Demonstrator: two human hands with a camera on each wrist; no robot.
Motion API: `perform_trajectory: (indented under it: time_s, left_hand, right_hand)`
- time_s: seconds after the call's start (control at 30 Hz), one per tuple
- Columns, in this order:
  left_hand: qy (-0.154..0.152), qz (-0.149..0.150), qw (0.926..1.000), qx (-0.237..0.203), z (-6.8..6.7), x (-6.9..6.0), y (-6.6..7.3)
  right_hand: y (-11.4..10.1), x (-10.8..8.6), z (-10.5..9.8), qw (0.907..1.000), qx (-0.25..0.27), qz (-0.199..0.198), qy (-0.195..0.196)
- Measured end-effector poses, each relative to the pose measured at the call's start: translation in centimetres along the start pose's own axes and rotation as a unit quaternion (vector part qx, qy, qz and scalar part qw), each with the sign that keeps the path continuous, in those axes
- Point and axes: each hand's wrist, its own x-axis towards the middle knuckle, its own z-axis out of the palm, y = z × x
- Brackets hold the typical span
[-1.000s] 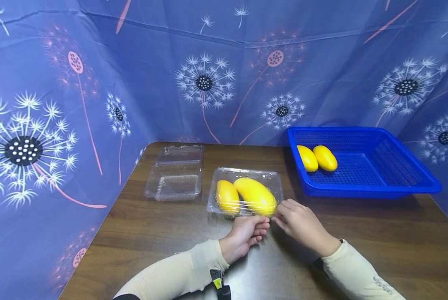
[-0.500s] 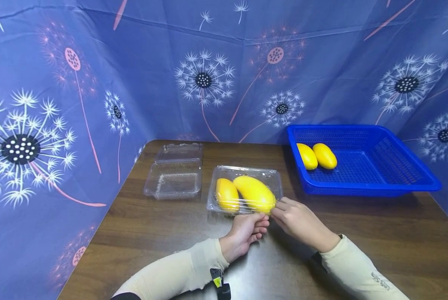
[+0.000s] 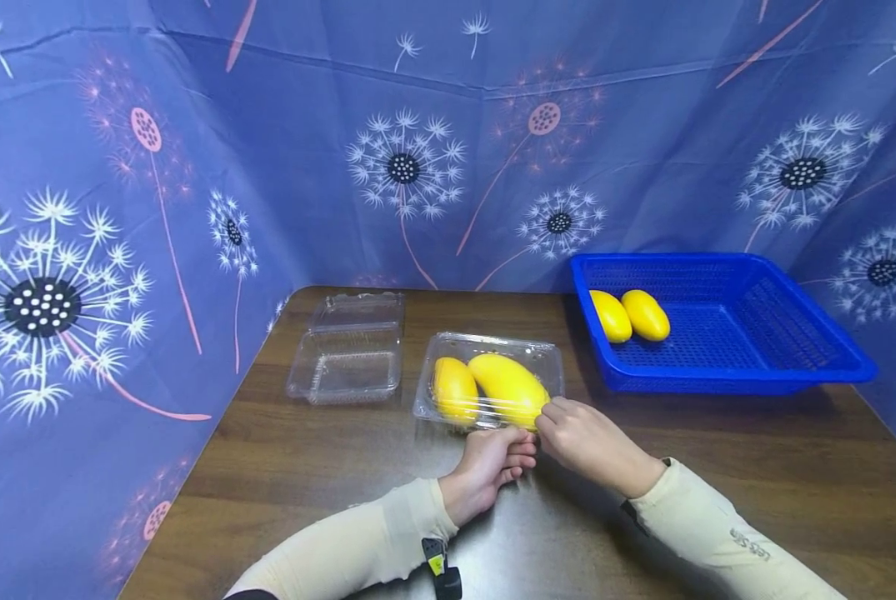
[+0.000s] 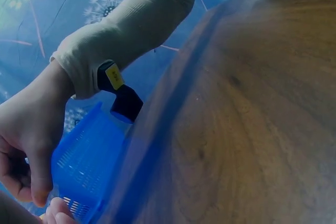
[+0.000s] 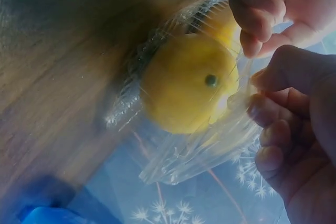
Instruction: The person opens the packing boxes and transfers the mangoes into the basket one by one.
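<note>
A clear plastic clamshell box (image 3: 427,392) stands mid-table, its lid down over two yellow mangoes (image 3: 509,387). With thumb and fingers, my left hand (image 3: 487,473) pinches the box's front rim. My right hand (image 3: 593,442) pinches that rim just to the right, near the front right corner. The right wrist view shows both my right hand (image 5: 299,124) and my left hand (image 5: 273,14) gripping the thin plastic edge. There, one mango (image 5: 184,85) shows its dark green stem spot. The left wrist view has my right hand (image 4: 31,129) beside a few left fingertips (image 4: 59,211).
Another clear clamshell box (image 3: 345,375), lid raised and nothing inside, stands at the table's left. At the back right, a blue plastic basket (image 3: 740,383) holds two more mangoes (image 3: 645,317). A blue dandelion-print cloth (image 3: 305,167) hangs behind the wooden table (image 3: 305,467).
My right hand has shifted slightly left along the front rim, closer to my left hand. The left hand stays on the rim, and the mangoes have not moved.
</note>
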Motion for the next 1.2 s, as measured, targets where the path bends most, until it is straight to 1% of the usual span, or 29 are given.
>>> perform_trajectory:
  time_s: [0.2,0.43,0.57,0.7,0.77,0.87,0.97,1.07,1.2]
  left_hand:
    - [0.005,0.019,0.9998,0.001,0.2,0.2,-0.1]
    - [-0.019,0.024,0.9994,0.017,0.6,0.6,-0.6]
    - [-0.022,0.024,0.9993,0.02,0.9,0.6,-0.4]
    - [-0.018,0.019,0.9992,0.031,0.9,0.6,0.0]
    - [-0.016,0.019,0.999,0.036,0.8,0.6,0.3]
    - [-0.018,0.012,0.9992,0.035,0.7,0.6,0.6]
    - [-0.027,-0.003,0.9991,0.032,0.6,0.4,0.6]
    - [-0.037,-0.016,0.9987,0.03,0.6,0.3,0.5]
    - [-0.045,-0.024,0.9983,0.029,0.5,0.4,0.2]
  right_hand:
    - [-0.1,0.1,0.0,0.9996,0.025,0.002,0.011]
    - [-0.3,0.0,-0.1,0.999,0.045,-0.001,0.0]
    - [0.0,0.4,-0.6,0.9991,0.042,-0.008,0.001]
    - [0.6,1.9,-2.0,0.9988,0.043,0.005,0.025]
    - [0.9,2.9,-2.8,0.9987,0.04,0.01,0.029]
    - [1.1,3.6,-3.4,0.9993,0.03,0.014,0.016]
    - [1.0,3.2,-3.4,0.9995,0.021,0.023,0.003]
    - [0.9,2.5,-3.0,0.9994,0.014,0.031,0.007]
    - [0.9,1.9,-2.7,0.9993,0.016,0.03,0.017]
